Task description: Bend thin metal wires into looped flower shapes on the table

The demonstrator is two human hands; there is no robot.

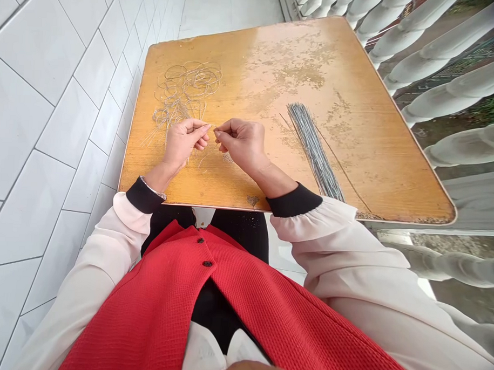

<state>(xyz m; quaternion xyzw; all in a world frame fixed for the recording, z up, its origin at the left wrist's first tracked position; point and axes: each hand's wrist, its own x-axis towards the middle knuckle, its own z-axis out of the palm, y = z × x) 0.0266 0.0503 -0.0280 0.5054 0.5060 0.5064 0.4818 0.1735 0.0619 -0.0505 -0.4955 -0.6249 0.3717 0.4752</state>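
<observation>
My left hand (187, 142) is closed in a pinch over the left half of the wooden table (251, 50). Facing it, fingertips almost meeting, my right hand (242, 144) pinches as well. A thin wire (212, 126) shows faintly between the two sets of fingertips; its full length is hard to make out. Just beyond my left hand lies a loose heap of bent and looped wires (194, 80), with straight ends fanning out under the fingers. To the right of my right hand rests a bundle of straight grey wires (313, 147).
A single longer wire (345, 169) lies right of the bundle. Small bits (227, 158) are scattered below my hands. A white tiled wall (67, 114) runs along the left, and a white balustrade (448, 100) stands beyond the table's right edge.
</observation>
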